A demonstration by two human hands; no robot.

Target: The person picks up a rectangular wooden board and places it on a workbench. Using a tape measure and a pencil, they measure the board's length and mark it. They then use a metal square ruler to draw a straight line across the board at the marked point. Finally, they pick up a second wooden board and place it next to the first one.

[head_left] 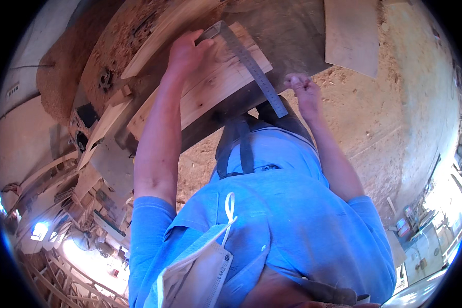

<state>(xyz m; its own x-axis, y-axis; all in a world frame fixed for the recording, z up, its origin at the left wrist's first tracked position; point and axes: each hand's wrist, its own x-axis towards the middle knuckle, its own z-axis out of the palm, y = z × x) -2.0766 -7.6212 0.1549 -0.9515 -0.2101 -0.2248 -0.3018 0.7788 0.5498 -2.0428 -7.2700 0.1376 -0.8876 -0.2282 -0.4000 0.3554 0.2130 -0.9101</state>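
Observation:
A steel try square (pixel 254 70) lies across a pale wooden board (pixel 210 87), its marked blade reaching past the board's near edge. At the far edge of the board, my left hand (pixel 186 52) has its thumb and fingers closed on the square's short stock. My right hand (pixel 304 88) is held apart from the board, to the right of the blade's near end. Its fingers are curled together, and anything between them is too small or hidden to make out. Beneath the board is a dark flat worktop (pixel 297 38).
Another long plank (pixel 156 38) lies beyond the board on the left. A thin pale sheet (pixel 350 36) juts over the worktop's right end. Sawdust covers the floor (pixel 364 113). Wood offcuts (pixel 90 182) are piled at the left, and a fan (pixel 82 240) stands behind them.

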